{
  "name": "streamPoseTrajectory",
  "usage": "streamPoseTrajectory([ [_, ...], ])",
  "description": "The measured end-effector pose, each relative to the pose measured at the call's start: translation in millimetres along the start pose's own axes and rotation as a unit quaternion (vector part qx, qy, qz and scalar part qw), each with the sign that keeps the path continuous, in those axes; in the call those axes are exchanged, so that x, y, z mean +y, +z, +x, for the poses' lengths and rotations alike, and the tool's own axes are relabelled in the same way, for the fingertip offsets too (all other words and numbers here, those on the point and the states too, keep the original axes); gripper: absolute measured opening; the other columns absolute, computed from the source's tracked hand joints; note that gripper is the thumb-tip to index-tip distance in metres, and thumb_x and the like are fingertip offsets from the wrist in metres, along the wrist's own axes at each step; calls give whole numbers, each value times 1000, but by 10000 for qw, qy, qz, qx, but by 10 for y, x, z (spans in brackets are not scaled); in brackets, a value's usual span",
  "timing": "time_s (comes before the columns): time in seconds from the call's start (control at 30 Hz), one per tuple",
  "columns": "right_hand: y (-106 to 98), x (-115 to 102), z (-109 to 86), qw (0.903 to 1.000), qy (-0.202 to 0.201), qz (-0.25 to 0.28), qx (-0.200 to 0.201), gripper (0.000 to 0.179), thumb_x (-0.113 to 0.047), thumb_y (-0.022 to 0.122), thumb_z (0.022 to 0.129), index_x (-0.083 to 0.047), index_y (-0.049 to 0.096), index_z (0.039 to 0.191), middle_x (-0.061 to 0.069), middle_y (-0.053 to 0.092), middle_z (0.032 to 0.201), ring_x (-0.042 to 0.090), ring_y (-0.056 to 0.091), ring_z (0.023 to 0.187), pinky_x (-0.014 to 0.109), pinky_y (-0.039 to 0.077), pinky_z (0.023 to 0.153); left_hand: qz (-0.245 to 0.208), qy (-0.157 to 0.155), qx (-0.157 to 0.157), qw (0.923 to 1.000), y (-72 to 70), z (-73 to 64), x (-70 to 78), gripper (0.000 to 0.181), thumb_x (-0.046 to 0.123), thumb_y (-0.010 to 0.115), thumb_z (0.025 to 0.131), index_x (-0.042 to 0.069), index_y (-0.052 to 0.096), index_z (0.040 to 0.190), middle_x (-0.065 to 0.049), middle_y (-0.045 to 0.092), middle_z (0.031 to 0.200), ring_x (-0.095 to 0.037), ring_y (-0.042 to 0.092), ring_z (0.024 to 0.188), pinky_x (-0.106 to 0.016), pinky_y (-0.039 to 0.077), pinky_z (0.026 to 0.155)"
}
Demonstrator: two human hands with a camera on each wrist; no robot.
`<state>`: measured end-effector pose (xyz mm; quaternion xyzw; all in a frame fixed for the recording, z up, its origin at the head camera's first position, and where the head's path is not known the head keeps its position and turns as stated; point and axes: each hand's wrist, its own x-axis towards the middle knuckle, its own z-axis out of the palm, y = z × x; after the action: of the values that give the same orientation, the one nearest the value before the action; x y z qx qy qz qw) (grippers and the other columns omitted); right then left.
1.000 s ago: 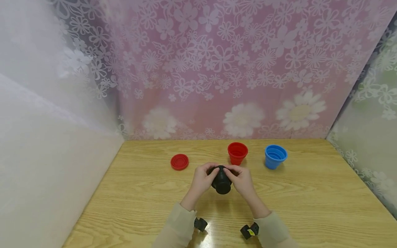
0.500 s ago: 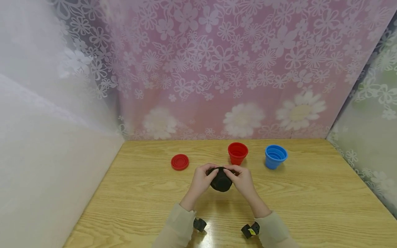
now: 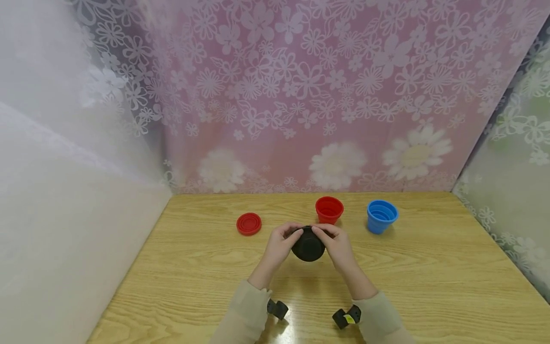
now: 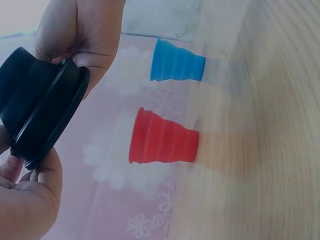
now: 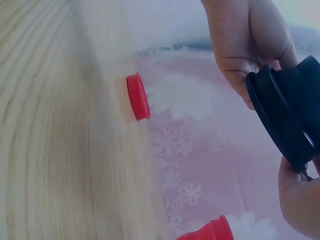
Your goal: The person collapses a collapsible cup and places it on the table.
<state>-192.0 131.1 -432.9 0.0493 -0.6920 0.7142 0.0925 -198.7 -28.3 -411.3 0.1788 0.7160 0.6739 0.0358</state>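
A black collapsible cup [image 3: 308, 244] is held above the table between both hands, its base tilted toward the head camera. My left hand [image 3: 277, 246] pinches its rim on the left side, thumb on the near face. On the other side, my right hand [image 3: 337, 244] grips the rim in the same way. In the left wrist view the stepped wall of the black cup [image 4: 40, 100] bulges out from its rim, partly folded. A red collapsible cup [image 3: 329, 210] stands upright just beyond the hands, its lower part partly hidden. To its right is a blue collapsible cup [image 3: 382, 217], also upright.
A flat red collapsed cup [image 3: 248, 224] lies on the wooden table [image 3: 206, 272] at the back left. A pink flowered curtain [image 3: 275, 95] rises behind the table edge, with pale sheets at both sides. Black wrist cameras [image 3: 280, 309] hang under the sleeves.
The black cup has become shorter, its base pushed in toward the rim, and it has tilted. Both hands have risen slightly while keeping hold of it. The other cups stay put.
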Motion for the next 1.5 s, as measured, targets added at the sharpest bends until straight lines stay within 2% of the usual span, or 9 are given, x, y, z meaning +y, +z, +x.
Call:
streamPoseTrajectory([
  [0.23,27,-54,10,9983,157,493,275,29,-7,59,85,17,56,101,-6,65,80,11,59,76,24,50,69,-452,-198,-88,9987,-7,27,0,22,10,53,89,-3,60,105,-8,59,90,-12,56,79,-25,49,69],
  [0.43,44,-80,21,9952,149,864,436,30,-9,62,83,14,59,100,-3,65,82,13,58,80,25,50,71,-908,-249,-84,9955,1,42,-7,24,11,52,90,-5,58,107,-5,58,89,-13,57,79,-28,51,70],
  [0.6,57,-75,34,9913,103,1137,654,10,-8,63,82,-10,72,86,-2,64,82,13,58,78,25,50,70,-1206,-222,-123,9924,28,32,-3,26,7,50,90,-7,54,112,-5,57,92,-13,56,83,-29,49,74],
  [0.67,57,-72,38,9904,116,1179,714,18,-7,62,82,-21,72,80,-3,64,83,12,58,78,24,50,70,-1294,-249,-135,9912,38,25,-1,27,6,49,90,-7,52,114,-5,57,93,-13,56,84,-29,49,76],
  [0.8,56,-66,44,9893,116,1221,786,24,-6,61,83,-27,71,76,-3,64,84,12,58,78,24,50,70,-1421,-259,-167,9894,52,21,-3,28,6,48,91,-7,51,116,-5,56,95,-13,55,85,-29,48,77],
  [1.0,51,-67,49,9897,21,1266,670,17,-8,62,82,-21,72,81,-1,64,86,14,58,79,25,50,70,-1743,-161,-229,9843,59,31,-21,30,4,46,91,-10,46,118,-4,55,98,-13,55,88,-27,48,77],
  [1.1,41,-72,48,9900,-16,1291,568,12,-7,62,82,-6,71,90,0,65,87,14,58,79,25,50,70,-1872,-120,-227,9820,62,31,-20,30,2,46,91,-12,45,118,-3,54,97,-13,54,88,-25,48,77],
  [1.23,11,-73,45,9919,11,1199,410,28,-7,60,84,14,57,103,-1,64,89,12,59,78,24,50,70,-1952,-98,-205,9805,64,29,-12,30,0,47,90,-13,45,117,-3,54,98,-13,54,89,-24,47,77],
  [1.5,-80,-44,30,9929,28,1143,-317,26,-4,56,86,8,57,110,-1,61,98,13,60,85,26,49,77,-1876,-41,-246,9819,55,20,2,30,-3,47,89,-14,45,117,-3,53,98,-12,53,87,-22,46,76],
])
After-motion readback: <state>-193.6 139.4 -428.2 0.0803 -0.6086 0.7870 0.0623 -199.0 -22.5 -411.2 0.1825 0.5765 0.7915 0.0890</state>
